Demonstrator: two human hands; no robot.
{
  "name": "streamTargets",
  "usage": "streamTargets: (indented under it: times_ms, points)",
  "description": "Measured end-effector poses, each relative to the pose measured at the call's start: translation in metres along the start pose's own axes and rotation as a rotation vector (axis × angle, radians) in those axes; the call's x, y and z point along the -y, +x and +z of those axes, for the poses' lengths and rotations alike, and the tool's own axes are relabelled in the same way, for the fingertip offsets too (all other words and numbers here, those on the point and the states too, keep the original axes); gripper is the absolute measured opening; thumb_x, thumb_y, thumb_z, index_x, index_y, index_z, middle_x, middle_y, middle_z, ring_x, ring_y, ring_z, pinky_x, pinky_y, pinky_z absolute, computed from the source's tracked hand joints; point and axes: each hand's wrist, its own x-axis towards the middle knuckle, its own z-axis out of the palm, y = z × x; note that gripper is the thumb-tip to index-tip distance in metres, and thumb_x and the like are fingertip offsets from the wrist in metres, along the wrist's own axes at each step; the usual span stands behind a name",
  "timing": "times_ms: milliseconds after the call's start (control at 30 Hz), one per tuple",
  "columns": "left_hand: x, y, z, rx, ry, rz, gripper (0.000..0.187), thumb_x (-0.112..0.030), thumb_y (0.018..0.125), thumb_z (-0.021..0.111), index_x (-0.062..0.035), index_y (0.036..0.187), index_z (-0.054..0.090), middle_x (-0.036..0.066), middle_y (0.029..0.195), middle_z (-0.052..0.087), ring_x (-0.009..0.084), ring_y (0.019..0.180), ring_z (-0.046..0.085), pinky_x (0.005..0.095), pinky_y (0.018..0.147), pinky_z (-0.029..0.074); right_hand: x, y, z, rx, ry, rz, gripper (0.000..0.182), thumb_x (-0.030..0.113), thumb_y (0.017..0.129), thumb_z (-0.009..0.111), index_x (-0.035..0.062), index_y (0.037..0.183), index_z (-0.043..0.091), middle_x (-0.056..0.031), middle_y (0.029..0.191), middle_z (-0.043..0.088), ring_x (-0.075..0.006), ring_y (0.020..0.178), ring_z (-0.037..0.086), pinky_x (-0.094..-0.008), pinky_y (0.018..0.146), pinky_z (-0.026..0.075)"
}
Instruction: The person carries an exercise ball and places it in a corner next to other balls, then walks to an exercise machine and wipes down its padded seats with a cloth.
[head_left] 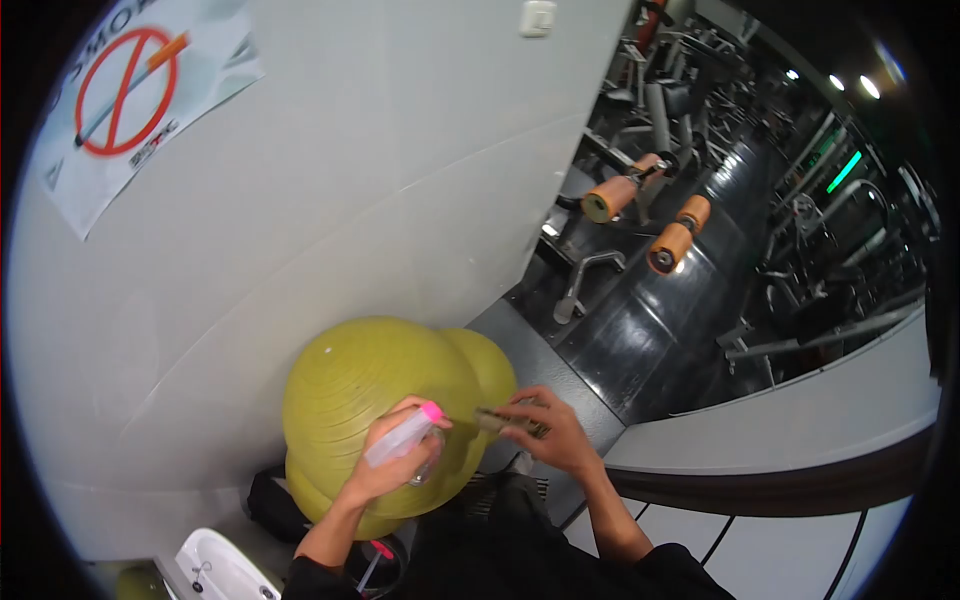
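My left hand (392, 462) is wrapped round a spray bottle (398, 440) with a whitish, see-through look and a pink top (431, 412). The bottle tilts up and to the right in front of a large yellow-green exercise ball (365, 375). To the right, my right hand (553, 432) grips a small, flat, brownish-grey piece (490, 420) between thumb and fingers; I cannot tell its kind. That piece points left and overlaps the ball's right side in this view. Another rounded yellow-green ball (485, 365) bulges out behind the large one.
A grey wall (300, 200) with a no-smoking poster (140, 100) rises behind the balls. At bottom left are a white basin (215, 565) and a black bag (277, 508). Gym machines with orange foam rollers (612, 198) stand on the dark floor (640, 320) beyond the opening.
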Motion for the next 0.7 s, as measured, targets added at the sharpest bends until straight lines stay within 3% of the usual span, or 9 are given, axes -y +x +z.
streamTargets:
  times_ms: [33, 67, 100, 200, 300, 400, 567, 633, 700]
  points:
    - [0.0, 0.011, 0.018, 0.026, 0.001, 0.008, 0.023, 0.003, 0.074, 0.058, 0.0009, 0.096, 0.063, 0.011, 0.096, 0.058, 0.019, 0.089, 0.057, 0.0295, 0.078, 0.045, -0.002, -0.01, -0.009, 0.094, -0.009, 0.036, 0.032, 0.024, 0.076, 0.075, 0.0163, 0.106, 0.069, -0.0064, 0.108, 0.059, -0.0222, 0.086, 0.063, -0.0322, 0.072, 0.052]
    - [0.003, 0.023, 0.037, 0.044, -0.021, 0.027, 0.022, 0.004, 0.075, 0.058, 0.0009, 0.096, 0.063, 0.01, 0.097, 0.058, 0.0186, 0.088, 0.057, 0.0293, 0.077, 0.045, -0.017, -0.02, -0.014, 0.13, -0.028, -0.003, 0.05, 0.033, 0.073, 0.076, 0.0203, 0.119, 0.062, -0.0058, 0.116, 0.056, -0.0247, 0.092, 0.062, -0.0347, 0.077, 0.051]
    - [0.004, 0.035, 0.056, 0.061, -0.042, 0.049, 0.022, 0.004, 0.075, 0.058, 0.0009, 0.097, 0.063, 0.01, 0.098, 0.057, 0.0183, 0.087, 0.057, 0.0291, 0.076, 0.046, -0.022, -0.028, -0.023, 0.103, -0.038, -0.001, 0.05, 0.033, 0.073, 0.076, 0.0203, 0.119, 0.062, -0.0058, 0.116, 0.056, -0.0247, 0.092, 0.062, -0.0347, 0.077, 0.051]
    - [0.003, 0.06, 0.115, 0.061, -0.249, -0.04, 0.021, 0.004, 0.078, 0.059, 0.0018, 0.099, 0.062, 0.009, 0.101, 0.057, 0.0153, 0.086, 0.057, 0.0274, 0.073, 0.046, -0.046, -0.048, -0.046, 0.158, 0.056, 0.067, 0.073, 0.035, 0.067, 0.08, 0.014, 0.131, 0.051, -0.0095, 0.123, 0.053, -0.0311, 0.11, 0.055, -0.038, 0.091, 0.045]
    - [0.006, 0.086, 0.166, 0.06, -0.417, -0.128, 0.021, 0.003, 0.079, 0.062, 0.0027, 0.1, 0.061, 0.007, 0.098, 0.057, 0.0128, 0.086, 0.056, 0.0256, 0.073, 0.046, -0.078, -0.065, -0.072, 0.082, 0.242, 0.183, 0.069, 0.033, 0.069, 0.08, 0.008, 0.128, 0.052, -0.0109, 0.123, 0.055, -0.0277, 0.11, 0.056, -0.0361, 0.091, 0.044]
    - [0.017, 0.118, 0.209, 0.153, -0.23, -0.022, 0.021, 0.002, 0.076, 0.064, 0.004, 0.097, 0.061, 0.007, 0.094, 0.055, 0.0125, 0.083, 0.055, 0.0242, 0.073, 0.044, -0.11, -0.079, -0.1, -0.06, 0.284, 0.197, 0.061, 0.026, 0.072, 0.079, 0.0069, 0.124, 0.054, -0.0106, 0.111, 0.063, -0.0221, 0.099, 0.061, -0.0334, 0.086, 0.047]
    - [0.036, 0.158, 0.274, 0.216, -0.201, 0.092, 0.017, 0.0, 0.077, 0.065, 0.0035, 0.094, 0.062, 0.008, 0.091, 0.059, 0.0144, 0.081, 0.058, 0.0265, 0.071, 0.046, -0.163, -0.104, -0.142, -0.211, 0.437, 0.306, 0.053, 0.019, 0.074, 0.078, 0.0059, 0.12, 0.056, -0.005, 0.104, 0.064, -0.0109, 0.092, 0.058, -0.0274, 0.08, 0.047]
    - [0.047, 0.171, 0.295, 0.262, -0.055, 0.293, 0.019, -0.006, 0.083, 0.062, 0.0028, 0.1, 0.061, 0.01, 0.096, 0.06, 0.0173, 0.086, 0.06, 0.0303, 0.076, 0.049, -0.174, -0.109, -0.159, -0.282, 0.442, 0.301, 0.052, 0.018, 0.074, 0.078, 0.0056, 0.119, 0.057, -0.0035, 0.102, 0.064, -0.0085, 0.09, 0.057, -0.0258, 0.078, 0.047]
    - [0.058, 0.178, 0.31, 0.334, -0.091, 0.244, 0.018, -0.008, 0.086, 0.06, 0.0015, 0.101, 0.06, 0.01, 0.097, 0.061, 0.0184, 0.093, 0.059, 0.0328, 0.081, 0.047, -0.181, -0.113, -0.172, -0.312, 0.532, 0.376, 0.047, 0.018, 0.075, 0.077, 0.005, 0.116, 0.059, -0.0032, 0.101, 0.064, -0.0085, 0.09, 0.057, -0.0259, 0.08, 0.046]
